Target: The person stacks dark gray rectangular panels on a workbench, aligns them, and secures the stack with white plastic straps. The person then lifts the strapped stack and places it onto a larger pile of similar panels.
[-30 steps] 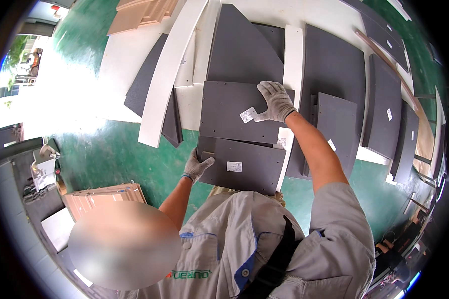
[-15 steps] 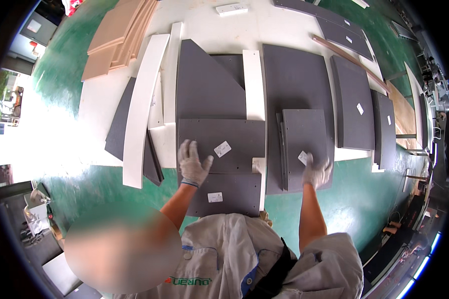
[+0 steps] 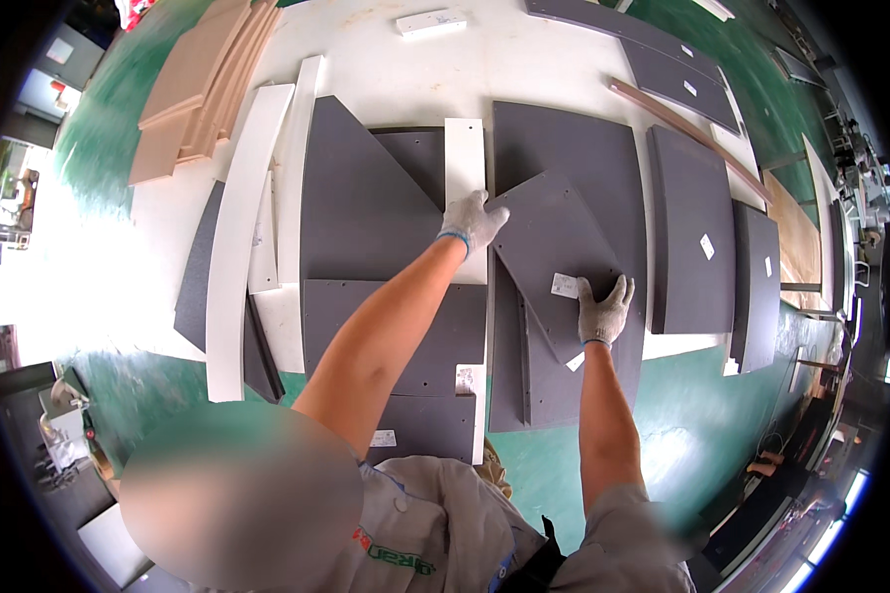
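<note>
A small dark grey panel (image 3: 549,237) with a white label lies turned askew above a stack of similar panels. My left hand (image 3: 473,221), in a white glove, grips its left corner beside an upright white strip (image 3: 464,158). At its lower right edge my right hand (image 3: 603,310), also gloved, holds it with the thumb on top and the fingers apart. Beneath it, another small grey panel (image 3: 548,390) partly shows, resting on a large grey panel (image 3: 509,124). The fingertips under the turned panel's edges are hidden.
Grey panels (image 3: 396,316) lie left of the stack, some under my left arm. Long white boards (image 3: 242,237) and tan boards (image 3: 193,79) are farther left. To the right are more grey panels (image 3: 697,227) and a thin brown strip (image 3: 687,133). A white block (image 3: 431,23) sits at the back.
The top small panel has been turned and shifted up and left from its stack. My left hand has moved right and forward onto its corner; my right hand stays at its right side.
</note>
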`<state>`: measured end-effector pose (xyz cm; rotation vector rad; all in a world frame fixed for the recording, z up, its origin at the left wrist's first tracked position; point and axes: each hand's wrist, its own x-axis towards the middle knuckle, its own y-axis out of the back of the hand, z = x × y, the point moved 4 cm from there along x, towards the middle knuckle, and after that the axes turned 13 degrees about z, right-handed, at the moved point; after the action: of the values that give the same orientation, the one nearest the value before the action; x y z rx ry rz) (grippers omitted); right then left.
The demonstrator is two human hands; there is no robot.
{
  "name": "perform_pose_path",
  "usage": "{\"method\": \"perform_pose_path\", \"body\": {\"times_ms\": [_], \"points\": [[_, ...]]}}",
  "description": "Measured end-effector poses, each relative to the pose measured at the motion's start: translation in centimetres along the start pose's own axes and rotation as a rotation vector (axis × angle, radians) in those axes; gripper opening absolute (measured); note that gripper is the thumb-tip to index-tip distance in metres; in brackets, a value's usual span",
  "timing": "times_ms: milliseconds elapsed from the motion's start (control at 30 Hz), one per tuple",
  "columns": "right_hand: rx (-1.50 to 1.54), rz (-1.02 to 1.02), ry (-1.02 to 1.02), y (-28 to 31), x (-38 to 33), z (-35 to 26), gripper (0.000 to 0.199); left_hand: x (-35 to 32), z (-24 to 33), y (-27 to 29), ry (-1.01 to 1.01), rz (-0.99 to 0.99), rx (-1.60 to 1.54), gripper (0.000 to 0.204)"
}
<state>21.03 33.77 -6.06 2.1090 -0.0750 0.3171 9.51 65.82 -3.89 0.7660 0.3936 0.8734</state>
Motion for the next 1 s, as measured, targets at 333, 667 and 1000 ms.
{"method": "perform_pose_path", "body": {"times_ms": [333,667,1000], "points": [[0.104,-0.239,0.369,-7.5,5.0,-16.5,0.106,-1.0,-6.1,9.7,0.15,0.198,0.247,0.074],[0.075,-0.514,0.876,-13.9,-6.8,-31.2,0.111,-7.2,-19.9,22.5,0.486,0.155,0.526,0.071],[0.331,-0.4,0.281,-6.8,-9.7,-19.5,0.104,-10.1,-27.0,19.8,0.331,0.367,-0.174,0.047]]}}
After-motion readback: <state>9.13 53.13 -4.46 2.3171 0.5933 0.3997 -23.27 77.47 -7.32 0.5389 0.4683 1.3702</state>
